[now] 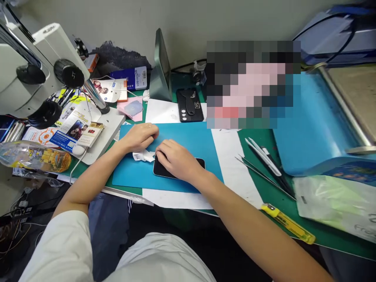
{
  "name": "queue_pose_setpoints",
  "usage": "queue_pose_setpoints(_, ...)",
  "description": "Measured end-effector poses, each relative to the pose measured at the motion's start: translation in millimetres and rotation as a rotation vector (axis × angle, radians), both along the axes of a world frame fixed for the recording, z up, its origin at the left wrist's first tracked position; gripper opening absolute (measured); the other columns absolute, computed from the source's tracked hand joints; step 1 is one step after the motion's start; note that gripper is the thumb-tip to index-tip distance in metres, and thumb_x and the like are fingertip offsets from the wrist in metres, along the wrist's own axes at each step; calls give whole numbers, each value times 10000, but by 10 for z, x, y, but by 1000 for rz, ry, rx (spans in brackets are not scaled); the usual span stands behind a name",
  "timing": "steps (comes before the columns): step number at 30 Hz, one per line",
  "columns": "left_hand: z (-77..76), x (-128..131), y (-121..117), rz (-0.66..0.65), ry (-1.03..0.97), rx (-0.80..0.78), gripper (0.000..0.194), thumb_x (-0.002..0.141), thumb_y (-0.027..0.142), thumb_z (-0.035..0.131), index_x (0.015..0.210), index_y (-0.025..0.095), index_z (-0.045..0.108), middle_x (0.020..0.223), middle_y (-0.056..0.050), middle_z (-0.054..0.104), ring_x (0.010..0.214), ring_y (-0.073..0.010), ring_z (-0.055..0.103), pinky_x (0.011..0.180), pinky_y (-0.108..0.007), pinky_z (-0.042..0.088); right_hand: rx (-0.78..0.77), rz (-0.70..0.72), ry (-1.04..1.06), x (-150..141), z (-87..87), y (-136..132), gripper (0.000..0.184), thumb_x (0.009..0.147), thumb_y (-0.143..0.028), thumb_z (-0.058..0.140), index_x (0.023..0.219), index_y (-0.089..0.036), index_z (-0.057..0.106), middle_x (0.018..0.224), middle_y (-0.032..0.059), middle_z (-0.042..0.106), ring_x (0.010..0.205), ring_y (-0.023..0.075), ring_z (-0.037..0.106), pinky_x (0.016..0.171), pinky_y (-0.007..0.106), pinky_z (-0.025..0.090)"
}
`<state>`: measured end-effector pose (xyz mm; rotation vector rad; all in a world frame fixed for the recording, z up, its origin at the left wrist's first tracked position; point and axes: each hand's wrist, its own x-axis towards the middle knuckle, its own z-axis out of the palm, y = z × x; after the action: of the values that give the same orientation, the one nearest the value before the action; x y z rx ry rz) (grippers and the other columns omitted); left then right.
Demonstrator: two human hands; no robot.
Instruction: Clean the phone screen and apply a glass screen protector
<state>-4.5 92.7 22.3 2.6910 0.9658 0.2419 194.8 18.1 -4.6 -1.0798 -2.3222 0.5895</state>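
A black-screened smartphone (pixel 161 169) lies flat on a blue mat (pixel 190 137). My right hand (pixel 178 158) rests across it, fingers curled together at the phone's left end and hiding much of the screen. Just beyond and to the left, my left hand (pixel 141 137) is closed above the mat, with a ring on one finger. Its fingertips are turned under, so whatever they may hold is hidden. A crumpled white tissue (pixel 143 156) lies between my left wrist and the phone's left end.
A microscope (pixel 58 74) and a plastic bottle (pixel 35 156) stand left. Behind the mat are a black phone case (pixel 190 105) and a propped tablet-like device (pixel 162 66). To the right lie tweezers (pixel 266 177), pen-like tools (pixel 266 158), a yellow cutter (pixel 289 224) and a blue-covered machine (pixel 305 129).
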Motion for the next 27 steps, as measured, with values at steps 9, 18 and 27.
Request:
queue_pose_setpoints(9,38,-87,-184,-22,-97,-220,320,702,260,459,1015,201,491,963,-64,642,840,-232,583,814,-380,487,88,3,-166,-49,22,-22,306,1081,-225,340,950,-176,612,964,109,651,878,244,556,788,378,451)
queue_pose_setpoints(18,244,-189,-283,-53,22,-188,398,686,271,506,1076,199,480,1000,-65,636,871,-246,586,859,-398,478,151,-38,-230,-155,31,54,317,1072,-206,339,949,-150,625,932,118,634,838,242,530,762,385,436)
queue_pose_setpoints(27,195,-182,-241,-28,9,-173,336,847,232,449,1173,186,516,1038,-58,676,883,-232,611,879,-401,443,125,-85,-182,-171,14,35,376,1098,-410,374,995,-148,623,1004,119,644,904,243,554,777,382,428)
